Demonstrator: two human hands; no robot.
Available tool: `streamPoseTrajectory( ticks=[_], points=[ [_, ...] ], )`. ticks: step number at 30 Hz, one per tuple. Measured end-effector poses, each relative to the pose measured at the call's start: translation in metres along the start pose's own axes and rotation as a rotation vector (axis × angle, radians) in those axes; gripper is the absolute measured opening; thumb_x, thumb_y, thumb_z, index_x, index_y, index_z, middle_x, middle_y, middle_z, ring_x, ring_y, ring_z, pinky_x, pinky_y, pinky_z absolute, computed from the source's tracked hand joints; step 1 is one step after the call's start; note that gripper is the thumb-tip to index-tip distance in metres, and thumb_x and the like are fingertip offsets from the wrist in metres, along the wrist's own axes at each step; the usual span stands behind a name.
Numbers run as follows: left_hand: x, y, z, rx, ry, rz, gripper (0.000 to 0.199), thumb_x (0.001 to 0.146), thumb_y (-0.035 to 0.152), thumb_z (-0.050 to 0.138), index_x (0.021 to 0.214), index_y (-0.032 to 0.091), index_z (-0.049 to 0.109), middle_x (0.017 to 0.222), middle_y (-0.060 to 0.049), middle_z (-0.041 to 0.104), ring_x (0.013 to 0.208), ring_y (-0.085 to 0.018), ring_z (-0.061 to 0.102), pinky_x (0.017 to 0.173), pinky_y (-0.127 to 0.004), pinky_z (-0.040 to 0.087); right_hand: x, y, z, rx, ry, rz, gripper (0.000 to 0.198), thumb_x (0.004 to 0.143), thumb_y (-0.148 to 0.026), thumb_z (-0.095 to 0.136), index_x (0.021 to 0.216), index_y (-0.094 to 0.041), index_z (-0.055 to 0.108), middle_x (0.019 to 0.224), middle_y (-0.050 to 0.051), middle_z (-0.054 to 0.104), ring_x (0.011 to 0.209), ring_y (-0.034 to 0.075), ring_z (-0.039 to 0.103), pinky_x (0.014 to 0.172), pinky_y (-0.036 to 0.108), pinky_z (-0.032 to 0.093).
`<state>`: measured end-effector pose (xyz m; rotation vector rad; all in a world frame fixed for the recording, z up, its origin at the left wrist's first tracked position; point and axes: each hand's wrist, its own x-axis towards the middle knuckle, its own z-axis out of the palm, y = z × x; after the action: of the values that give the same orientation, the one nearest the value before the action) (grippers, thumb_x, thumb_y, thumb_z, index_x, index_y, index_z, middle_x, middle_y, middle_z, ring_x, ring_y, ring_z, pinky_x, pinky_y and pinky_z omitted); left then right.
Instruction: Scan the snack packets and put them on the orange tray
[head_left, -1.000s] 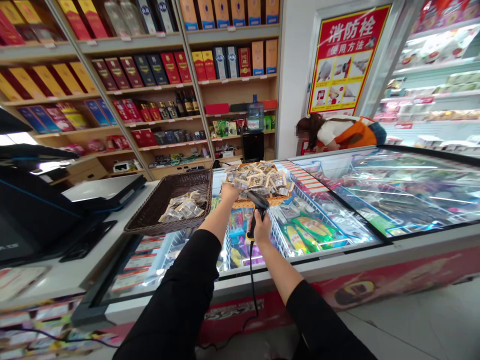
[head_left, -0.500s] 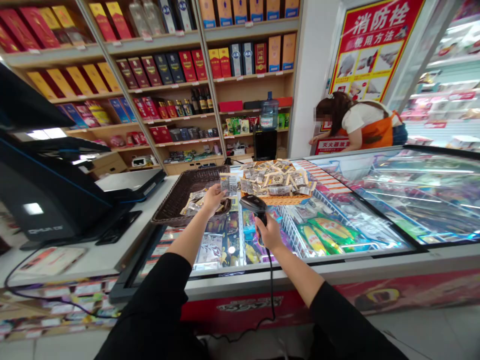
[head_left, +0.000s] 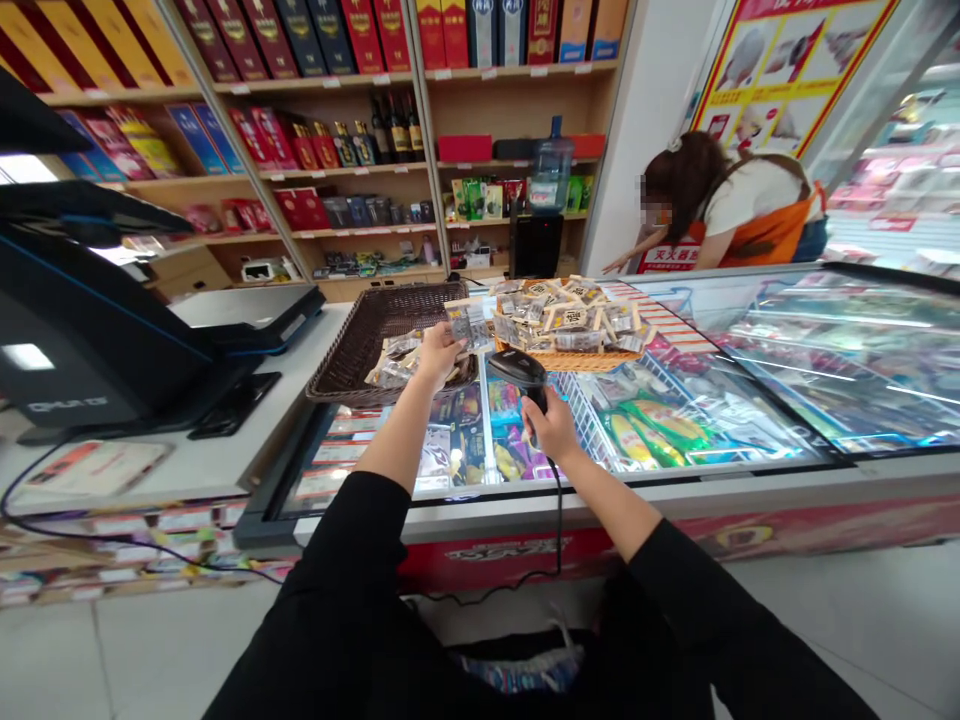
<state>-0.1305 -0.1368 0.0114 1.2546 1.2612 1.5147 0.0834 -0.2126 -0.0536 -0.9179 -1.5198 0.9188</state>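
My left hand [head_left: 439, 352] is closed on the edge of a small clear snack packet [head_left: 471, 322], held up between two baskets. In my right hand [head_left: 551, 422] is a black handheld barcode scanner [head_left: 517, 368], its head pointed left toward the packet and its cord hanging down from the grip. Beneath my left hand, a dark brown wicker basket [head_left: 337, 350] has several similar packets [head_left: 397, 360] in it. Just beyond the scanner, an orange wicker basket [head_left: 592, 360] is heaped with more packets [head_left: 574, 316]. Both baskets rest on the glass top of a chest freezer.
The chest freezer [head_left: 750, 470] runs rightward, with packaged goods under its glass. At left are a black checkout terminal [head_left: 82, 330] and a scale [head_left: 247, 310] on a counter. A person in an orange apron [head_left: 765, 235] leans over the freezer's far side. Shelves of boxes stand behind.
The view has tilted downward, so the scene sits higher. My left hand still holds the packet, now slightly angled, and the scanner stays in my right hand close to it.
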Motion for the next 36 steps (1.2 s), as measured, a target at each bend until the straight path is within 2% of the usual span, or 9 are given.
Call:
streamPoseTrajectory(
  ticks=[9,15,17,20,23,26,30,33,36],
  points=[
    [-0.001,0.001,0.001,0.042,0.016,-0.027,0.029,0.07,0.019,0.066,0.095,0.019,0.051,0.08,0.0,0.07,0.08,-0.016,0.067,0.072,-0.029,0.055,0.0,-0.004,-0.001,0.023,-0.01,-0.012,0.026,0.085,-0.047,0.055,0.078,-0.022,0.053,0.047,-0.005,0.053,0.037,0.014,0.048,0.043,0.025,0.039],
    [0.003,-0.003,0.0,0.069,0.044,-0.009,0.03,0.069,0.02,0.064,0.098,0.018,0.055,0.086,-0.003,0.07,0.086,-0.018,0.067,0.078,-0.032,0.053,0.0,-0.004,-0.001,0.041,-0.01,-0.004,0.028,0.085,-0.048,0.055,0.077,-0.022,0.052,0.048,-0.005,0.053,0.037,0.013,0.048,0.042,0.025,0.039],
    [0.004,-0.003,-0.002,0.166,0.154,-0.003,0.03,0.07,0.02,0.061,0.099,0.017,0.058,0.091,-0.005,0.07,0.092,-0.021,0.066,0.084,-0.034,0.051,0.0,-0.004,0.0,0.09,0.006,0.019,0.029,0.083,-0.05,0.056,0.078,-0.022,0.051,0.049,-0.005,0.053,0.037,0.012,0.047,0.04,0.025,0.039],
    [0.0,0.0,-0.005,0.42,0.46,0.032,0.041,0.07,0.016,0.058,0.111,0.016,0.058,0.111,-0.011,0.065,0.114,-0.028,0.056,0.1,-0.039,0.042,0.003,-0.003,-0.002,0.2,0.073,0.069,0.031,0.082,-0.053,0.055,0.08,-0.022,0.049,0.051,-0.006,0.053,0.035,0.011,0.046,0.037,0.024,0.037],
    [-0.01,0.008,0.002,0.662,0.605,0.216,0.062,0.068,0.011,0.058,0.129,0.016,0.049,0.139,-0.016,0.044,0.136,-0.031,0.032,0.113,-0.044,0.025,0.007,0.0,-0.01,0.32,0.187,0.124,0.034,0.08,-0.055,0.056,0.08,-0.023,0.046,0.052,-0.006,0.052,0.034,0.011,0.045,0.034,0.024,0.035],
    [-0.015,0.018,0.034,0.81,0.337,0.415,0.055,0.072,0.009,0.055,0.126,0.02,0.054,0.14,-0.013,0.044,0.136,-0.029,0.032,0.114,-0.045,0.022,0.01,0.003,-0.024,0.387,0.311,0.169,0.036,0.079,-0.057,0.056,0.078,-0.023,0.043,0.052,-0.006,0.051,0.033,0.011,0.046,0.034,0.025,0.037],
    [-0.008,0.022,0.11,0.885,-0.127,0.449,0.041,0.078,0.012,0.054,0.118,0.02,0.061,0.124,-0.011,0.059,0.125,-0.026,0.045,0.111,-0.042,0.029,0.005,0.007,-0.051,0.361,0.434,0.221,0.037,0.078,-0.059,0.054,0.076,-0.023,0.042,0.05,-0.006,0.05,0.033,0.012,0.046,0.032,0.025,0.036],
    [0.0,0.018,0.16,0.944,-0.268,0.346,0.039,0.08,0.016,0.058,0.119,0.018,0.061,0.123,-0.012,0.06,0.122,-0.027,0.049,0.106,-0.038,0.034,-0.001,0.012,-0.071,0.337,0.488,0.241,0.037,0.078,-0.058,0.054,0.076,-0.023,0.042,0.049,-0.006,0.051,0.032,0.012,0.046,0.032,0.025,0.036],
    [0.007,0.013,0.181,0.995,-0.303,0.245,0.031,0.078,0.02,0.062,0.108,0.017,0.067,0.115,-0.013,0.064,0.112,-0.029,0.056,0.099,-0.038,0.041,-0.005,0.017,-0.082,0.367,0.535,0.302,0.038,0.077,-0.059,0.054,0.077,-0.024,0.042,0.049,-0.006,0.051,0.032,0.013,0.047,0.032,0.026,0.037]
  ],
)
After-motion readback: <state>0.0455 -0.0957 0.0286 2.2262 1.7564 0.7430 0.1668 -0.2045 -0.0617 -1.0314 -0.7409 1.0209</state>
